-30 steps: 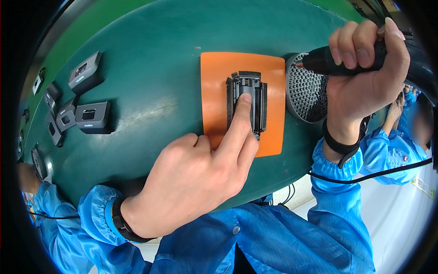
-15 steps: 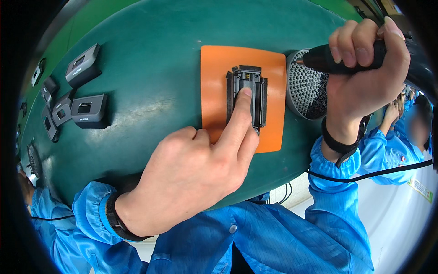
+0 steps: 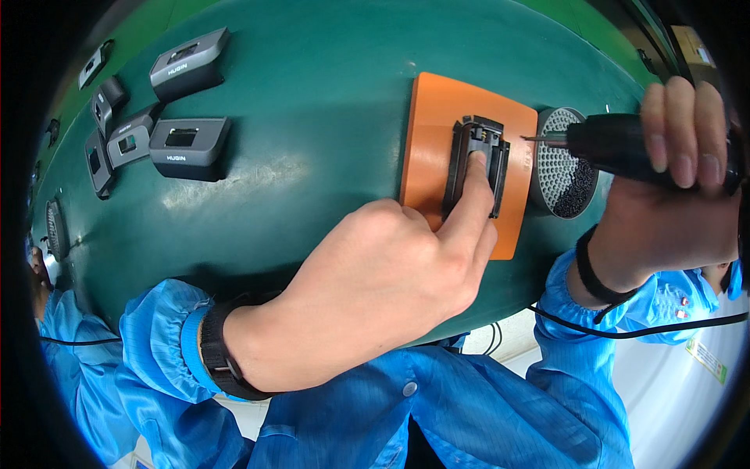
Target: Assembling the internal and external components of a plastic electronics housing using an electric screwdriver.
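A black plastic frame part (image 3: 494, 160) lies on an orange mat (image 3: 434, 141) on the green table. My left hand (image 3: 375, 293) reaches over the mat, its index finger pressing down on the middle of the black part while the other fingers stay curled. My right hand (image 3: 678, 180) grips a black electric screwdriver (image 3: 617, 144), held level with its bit pointing left toward the part's upper right corner, just above a round dish.
A round grey perforated dish (image 3: 564, 168) sits right of the mat. Several grey-and-black housings (image 3: 183, 144) lie at the table's far left (image 3: 187, 66). The green table (image 3: 312, 117) curves toward me. Another person in blue sleeves is at the left edge (image 3: 47, 313).
The view has tilted, so the mat and housings sit lower and further right. My left index finger stays on the black part. The screwdriver tip has come nearer the part.
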A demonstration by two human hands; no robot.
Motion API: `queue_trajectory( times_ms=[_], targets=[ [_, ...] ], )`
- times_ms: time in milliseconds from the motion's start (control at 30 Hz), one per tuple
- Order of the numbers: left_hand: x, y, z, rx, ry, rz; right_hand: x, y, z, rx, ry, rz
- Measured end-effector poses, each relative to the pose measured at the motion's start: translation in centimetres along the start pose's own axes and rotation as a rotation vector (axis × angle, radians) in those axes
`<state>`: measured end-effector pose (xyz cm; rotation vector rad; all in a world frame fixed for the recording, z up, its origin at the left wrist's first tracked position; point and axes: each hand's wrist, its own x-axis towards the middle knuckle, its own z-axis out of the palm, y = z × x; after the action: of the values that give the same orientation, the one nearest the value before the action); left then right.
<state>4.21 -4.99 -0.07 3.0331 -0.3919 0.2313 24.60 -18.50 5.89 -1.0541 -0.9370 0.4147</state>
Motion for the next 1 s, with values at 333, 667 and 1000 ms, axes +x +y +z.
queue_trajectory(
  times_ms=[333, 667, 1000],
  targets=[
    [0.5, 0.1, 0.5, -0.010, 0.038, -0.034, -0.3, 3.1, 1.3, 0.002, -0.043, 0.017],
    [0.3, 0.2, 0.6, 0.000, 0.029, -0.038, -0.2, 3.8, 2.0, 0.008, -0.066, 0.008],
    [0.6, 0.3, 0.4, 0.008, 0.029, -0.043, -0.1, 4.0, 2.3, 0.014, -0.077, 0.011]
  ],
)
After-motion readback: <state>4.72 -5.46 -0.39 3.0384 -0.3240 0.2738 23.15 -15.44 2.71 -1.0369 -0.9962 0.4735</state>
